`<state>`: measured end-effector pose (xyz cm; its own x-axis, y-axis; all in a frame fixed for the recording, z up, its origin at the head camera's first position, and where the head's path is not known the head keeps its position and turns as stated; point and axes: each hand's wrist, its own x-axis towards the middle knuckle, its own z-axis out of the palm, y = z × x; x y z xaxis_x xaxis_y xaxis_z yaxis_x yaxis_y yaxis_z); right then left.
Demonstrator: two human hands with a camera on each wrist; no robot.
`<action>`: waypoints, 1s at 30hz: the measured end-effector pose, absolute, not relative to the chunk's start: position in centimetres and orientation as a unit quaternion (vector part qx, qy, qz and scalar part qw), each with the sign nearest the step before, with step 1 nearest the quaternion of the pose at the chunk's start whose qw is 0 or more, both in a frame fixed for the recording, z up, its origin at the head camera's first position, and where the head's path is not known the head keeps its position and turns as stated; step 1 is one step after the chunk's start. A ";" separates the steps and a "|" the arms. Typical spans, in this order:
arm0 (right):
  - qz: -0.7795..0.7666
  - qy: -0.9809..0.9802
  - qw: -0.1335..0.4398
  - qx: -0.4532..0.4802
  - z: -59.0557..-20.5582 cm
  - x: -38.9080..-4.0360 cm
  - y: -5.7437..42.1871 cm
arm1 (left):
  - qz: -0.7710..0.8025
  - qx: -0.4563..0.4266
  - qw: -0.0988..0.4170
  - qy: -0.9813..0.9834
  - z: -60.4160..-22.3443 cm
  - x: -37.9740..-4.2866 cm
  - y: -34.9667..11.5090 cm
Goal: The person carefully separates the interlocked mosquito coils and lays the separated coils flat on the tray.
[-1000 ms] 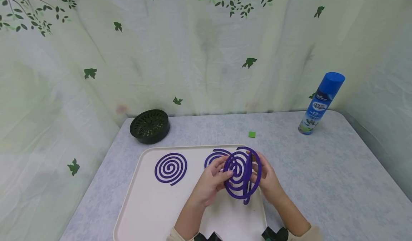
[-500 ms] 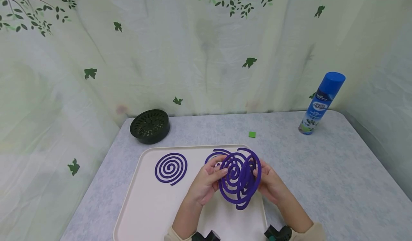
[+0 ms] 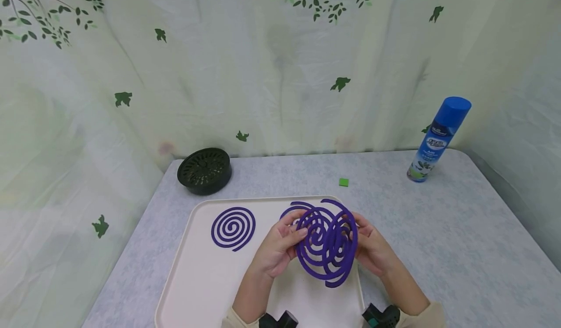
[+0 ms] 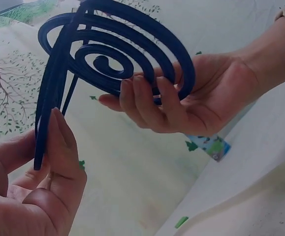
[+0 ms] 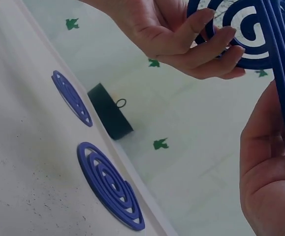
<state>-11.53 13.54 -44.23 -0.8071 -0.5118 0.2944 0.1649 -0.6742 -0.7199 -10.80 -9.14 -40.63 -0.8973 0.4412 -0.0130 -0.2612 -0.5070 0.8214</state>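
In the head view, my left hand [image 3: 273, 250] pinches one purple mosquito coil [image 3: 298, 256] by its left side, thumb in front. My right hand [image 3: 371, 245] grips a second coil [image 3: 355, 243] from the right. The two coils cross each other above the tray, their spirals overlapping. From the left wrist, the left-hand coil [image 4: 52, 93] appears nearly edge-on and the right-hand coil [image 4: 179, 51] shows its face. Another mosquito coil [image 3: 232, 227] lies flat on the white tray [image 3: 245, 200]. A further coil [image 3: 301, 203] lies behind my left hand, partly hidden.
A dark round slotted container [image 3: 204, 170] stands at the table's back left. Toward the back right is a blue air freshener can [image 3: 435, 140]. One small green square [image 3: 344, 182] lies beyond the tray. A patterned curtain [image 3: 280, 75] hangs behind the table.
The right-hand coil has turned from nearly edge-on to show more of its spiral. My left hand has shifted slightly left with its coil, and my right hand slightly right.
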 end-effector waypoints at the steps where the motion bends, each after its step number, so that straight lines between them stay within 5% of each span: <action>1: -0.881 0.355 0.191 -0.248 -44.2 -11.6 13.6 | 0.860 0.100 0.200 0.458 -40.6 -10.8 -9.2; 23: -0.854 0.500 0.092 -0.109 -43.6 -11.7 13.6 | 0.848 0.000 0.074 0.525 -40.6 -11.4 -10.0; 30: -0.847 0.524 0.050 -0.072 -43.5 -11.7 13.5 | 0.836 0.023 0.112 0.537 -40.7 -11.4 -10.1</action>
